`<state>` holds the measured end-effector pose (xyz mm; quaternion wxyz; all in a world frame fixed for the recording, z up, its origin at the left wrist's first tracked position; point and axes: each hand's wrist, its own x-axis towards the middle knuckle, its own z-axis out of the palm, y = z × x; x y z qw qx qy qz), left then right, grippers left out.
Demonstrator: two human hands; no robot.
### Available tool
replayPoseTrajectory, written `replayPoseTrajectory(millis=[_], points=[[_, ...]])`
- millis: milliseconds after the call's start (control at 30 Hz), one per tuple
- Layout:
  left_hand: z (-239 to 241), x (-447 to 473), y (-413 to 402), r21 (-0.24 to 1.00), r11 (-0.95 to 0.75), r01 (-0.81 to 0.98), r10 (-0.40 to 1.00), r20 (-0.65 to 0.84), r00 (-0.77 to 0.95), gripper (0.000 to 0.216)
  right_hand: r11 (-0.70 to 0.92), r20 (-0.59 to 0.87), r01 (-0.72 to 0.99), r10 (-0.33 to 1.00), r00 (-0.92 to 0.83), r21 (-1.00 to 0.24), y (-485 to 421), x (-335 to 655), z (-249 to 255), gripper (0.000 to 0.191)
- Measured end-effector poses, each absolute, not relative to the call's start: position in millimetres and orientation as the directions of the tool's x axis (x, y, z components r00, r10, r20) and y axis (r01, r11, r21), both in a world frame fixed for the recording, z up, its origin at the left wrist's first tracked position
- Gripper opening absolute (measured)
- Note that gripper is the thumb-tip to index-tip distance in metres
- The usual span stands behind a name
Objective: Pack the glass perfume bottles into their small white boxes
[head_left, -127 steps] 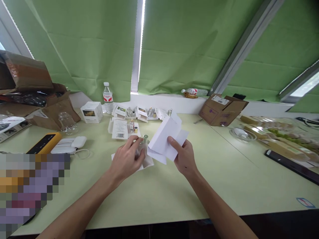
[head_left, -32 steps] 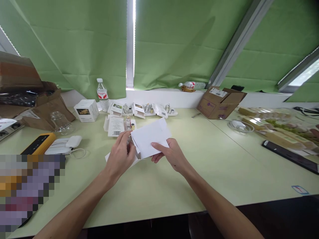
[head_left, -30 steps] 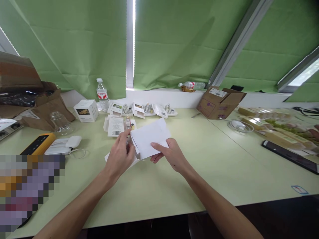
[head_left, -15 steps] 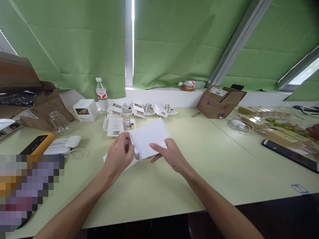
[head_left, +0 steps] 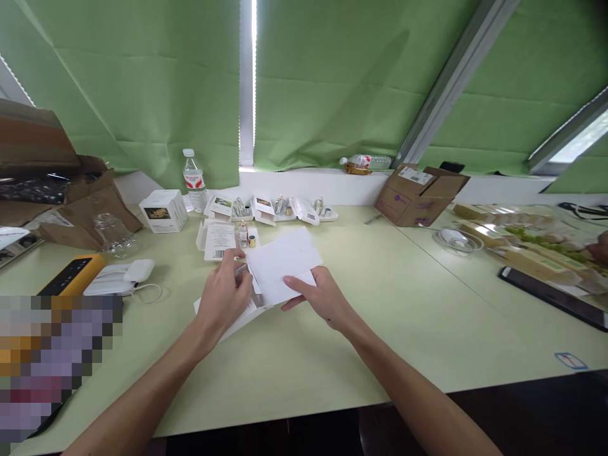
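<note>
Above the table I hold a white carton (head_left: 280, 263), opened out with its plain side facing up. My right hand (head_left: 329, 299) grips its right end, thumb on top and fingers underneath. The curled fingers of my left hand (head_left: 224, 290) are closed at the carton's left edge, beside the opening; the fingertips are partly hidden. A loose flap (head_left: 240, 323) spreads below my left hand. Just beyond lies another opened carton (head_left: 220, 237) with a barcode, and a small glass bottle (head_left: 243, 234) and a gold cap (head_left: 252, 241) beside it.
More opened cartons (head_left: 266, 209) with small bottles line the back. A closed white box (head_left: 164, 211) and a water bottle (head_left: 194, 180) stand back left, near a brown paper bag (head_left: 90, 215). A cardboard box (head_left: 413, 196), coiled cable (head_left: 456, 239) and phone (head_left: 551, 296) are rightward.
The carton has tipped and opened slightly, with more of its lower flap and inside showing. My left hand has shifted a little left; my right hand keeps its grip.
</note>
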<state>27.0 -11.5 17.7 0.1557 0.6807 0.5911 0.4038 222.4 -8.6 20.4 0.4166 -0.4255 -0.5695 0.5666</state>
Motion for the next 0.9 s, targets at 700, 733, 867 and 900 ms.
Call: replayPoseTrajectory(millis=[700, 733, 867, 900], points=[[29.1, 20.9, -14.5, 0.912, -0.256, 0.320, 0.958, 0.285, -0.044, 0.025, 0.327, 0.266, 0.290, 0.936, -0.228, -0.899, -20.9, 229.8, 36.5, 0.030], [30.1, 22.0, -16.4, 0.912, -0.268, 0.311, 0.953, 0.298, -0.053, 0.025, 0.360, 0.299, 0.297, 0.926, -0.233, -0.884, -21.7, 230.6, 37.7, 0.029], [30.5, 26.9, -22.1, 0.894, -0.345, 0.287, 0.921, 0.381, -0.080, 0.019, 0.481, 0.417, 0.354, 0.876, -0.243, -0.802, -22.4, 233.1, 39.7, 0.025], [29.9, 27.9, -23.1, 0.886, -0.367, 0.282, 0.911, 0.403, -0.082, 0.018, 0.496, 0.431, 0.369, 0.868, -0.246, -0.786, -22.2, 233.9, 39.7, 0.025]])
